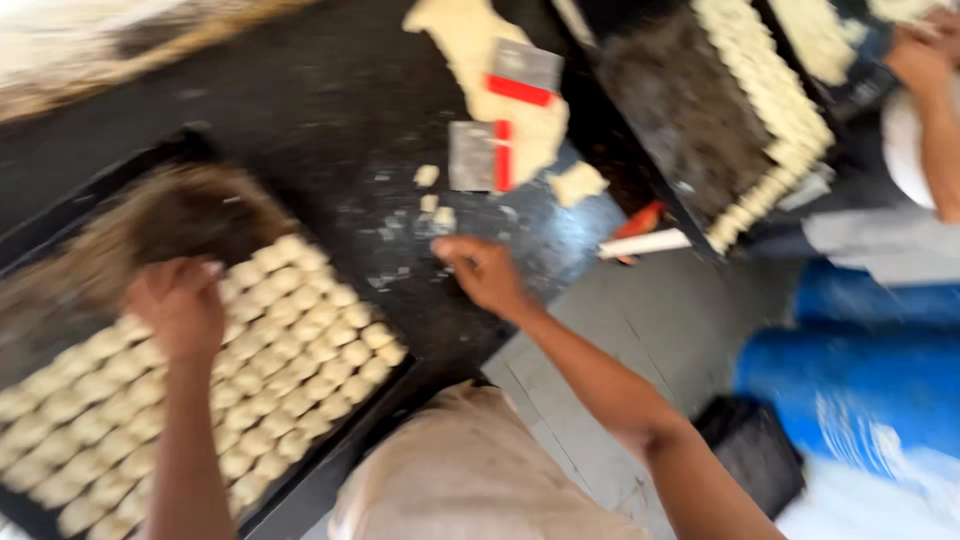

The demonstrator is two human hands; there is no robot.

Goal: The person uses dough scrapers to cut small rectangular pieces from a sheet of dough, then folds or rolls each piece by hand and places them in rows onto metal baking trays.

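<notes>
Dozens of small dough pieces (290,350) sit in tight diagonal rows on a dark baking tray (330,455), seemingly packed to fill it. The left hand (180,305) hovers over the rows' upper edge, fingers curled, grip unclear through blur. The right hand (485,272) rests loosely closed on the dark table (330,110), near loose dough scraps (428,190) and two scrapers (480,155).

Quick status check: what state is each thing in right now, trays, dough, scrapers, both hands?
Left hand: over the near tray, grip unclear in the blur.
Right hand: on the black table, by dough crumbs.
Near tray: partly filled with rows of dough pieces.
Far tray: dough pieces along one edge.
Dough sheet: flat, partly cut.
Two scrapers: lying on the dough sheet.
</notes>
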